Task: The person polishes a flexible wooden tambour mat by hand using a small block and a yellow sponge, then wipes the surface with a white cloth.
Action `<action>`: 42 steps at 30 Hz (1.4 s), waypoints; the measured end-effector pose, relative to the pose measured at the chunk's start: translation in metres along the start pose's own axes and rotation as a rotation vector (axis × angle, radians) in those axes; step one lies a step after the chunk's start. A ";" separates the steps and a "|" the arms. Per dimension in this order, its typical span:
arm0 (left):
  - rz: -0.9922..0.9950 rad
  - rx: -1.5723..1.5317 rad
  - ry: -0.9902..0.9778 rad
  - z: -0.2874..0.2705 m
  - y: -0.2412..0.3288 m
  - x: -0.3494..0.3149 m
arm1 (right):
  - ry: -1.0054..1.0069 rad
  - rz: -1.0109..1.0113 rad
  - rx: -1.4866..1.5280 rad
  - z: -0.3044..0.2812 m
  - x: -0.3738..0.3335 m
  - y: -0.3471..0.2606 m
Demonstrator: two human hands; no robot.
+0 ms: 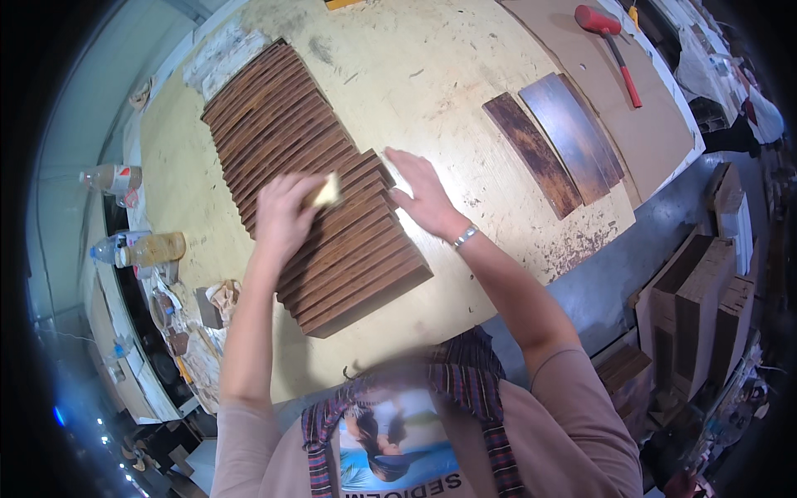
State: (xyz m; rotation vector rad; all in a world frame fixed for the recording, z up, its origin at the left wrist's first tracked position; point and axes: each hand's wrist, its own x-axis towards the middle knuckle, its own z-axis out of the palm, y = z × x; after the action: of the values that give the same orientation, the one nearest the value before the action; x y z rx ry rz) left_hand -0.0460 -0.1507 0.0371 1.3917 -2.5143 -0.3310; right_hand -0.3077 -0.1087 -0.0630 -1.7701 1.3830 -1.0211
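Dark brown wooden strips lie side by side in a long, stepped row across the table, slanting from the far left toward me. My left hand is closed around a small pale yellow pad over the middle of the row. Motion blurs the pad, so its exact kind and whether it touches the wood do not show clearly. My right hand is open at the row's right side, its thumb by the ends of the strips and its fingers stretched away from me. A metal watch band circles the right wrist.
On the pale worktable, a mottled brown board and glossy wider boards lie at the right. A red mallet rests on brown cardboard. Plastic bottles stand at left; cardboard boxes sit beyond the right edge.
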 end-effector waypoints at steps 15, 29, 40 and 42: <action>0.119 0.042 0.065 -0.004 0.036 0.014 | 0.028 -0.118 -0.034 0.008 0.009 0.000; 0.005 0.048 0.127 -0.014 0.025 0.015 | -0.002 -0.150 -0.186 0.013 0.009 0.003; -0.089 0.068 0.128 -0.018 0.016 0.012 | -0.035 -0.115 -0.206 0.010 0.009 -0.004; 0.022 -0.005 0.149 -0.010 0.036 0.037 | -0.019 -0.146 -0.208 0.016 0.011 -0.008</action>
State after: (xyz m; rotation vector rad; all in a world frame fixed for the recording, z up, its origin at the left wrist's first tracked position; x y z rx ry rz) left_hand -0.0911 -0.1645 0.0615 1.3340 -2.4044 -0.2212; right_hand -0.2882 -0.1175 -0.0622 -2.0532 1.4077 -0.9607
